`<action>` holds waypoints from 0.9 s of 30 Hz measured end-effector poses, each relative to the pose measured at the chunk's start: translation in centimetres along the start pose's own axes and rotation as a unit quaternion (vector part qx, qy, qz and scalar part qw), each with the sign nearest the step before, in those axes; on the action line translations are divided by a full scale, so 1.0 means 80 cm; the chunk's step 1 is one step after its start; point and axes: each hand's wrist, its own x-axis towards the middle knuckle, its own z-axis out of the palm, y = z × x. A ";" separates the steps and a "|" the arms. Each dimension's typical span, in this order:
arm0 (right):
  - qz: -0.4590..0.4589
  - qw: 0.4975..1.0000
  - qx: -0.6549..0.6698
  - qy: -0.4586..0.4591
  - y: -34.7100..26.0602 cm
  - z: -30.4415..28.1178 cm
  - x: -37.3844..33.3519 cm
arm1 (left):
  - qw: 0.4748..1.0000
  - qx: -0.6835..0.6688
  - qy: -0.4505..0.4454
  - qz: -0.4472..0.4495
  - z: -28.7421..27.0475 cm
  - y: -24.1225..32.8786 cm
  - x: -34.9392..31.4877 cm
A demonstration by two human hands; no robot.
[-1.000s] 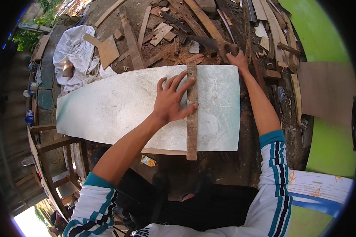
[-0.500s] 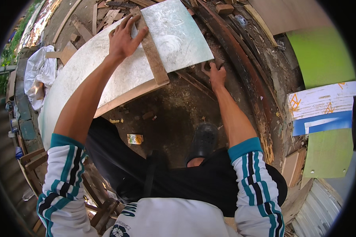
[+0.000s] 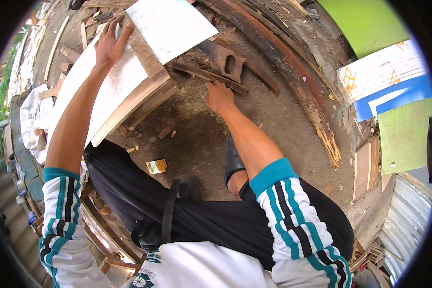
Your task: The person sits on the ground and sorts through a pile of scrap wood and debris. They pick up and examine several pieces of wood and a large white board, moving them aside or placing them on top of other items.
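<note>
Up top, the left hand (image 3: 109, 44) lies flat with fingers spread, pressing a wooden batten (image 3: 146, 54) against the white panel (image 3: 170, 24), which rests on a low wooden stand. Lower down, the right hand (image 3: 219, 96) reaches to the dirt floor, fingertips touching a dark wood strip (image 3: 209, 77) just beside a handsaw handle (image 3: 229, 63); whether it has closed on anything I cannot tell. Leaning this far sideways, the pressing palm could ease, I'd judge, letting the batten slide off the panel
</note>
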 end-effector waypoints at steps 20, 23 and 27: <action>0.006 0.518 0.831 -0.201 -0.239 -0.003 -0.011 | 0.998 0.046 0.039 -0.017 -0.014 0.004 -0.022; 0.049 0.535 0.830 -0.151 -0.250 -0.001 -0.012 | 0.998 0.035 0.033 -0.028 -0.001 0.009 -0.019; 0.086 0.575 0.807 -0.106 -0.263 0.004 -0.019 | 0.998 0.041 0.034 -0.018 -0.012 0.009 -0.031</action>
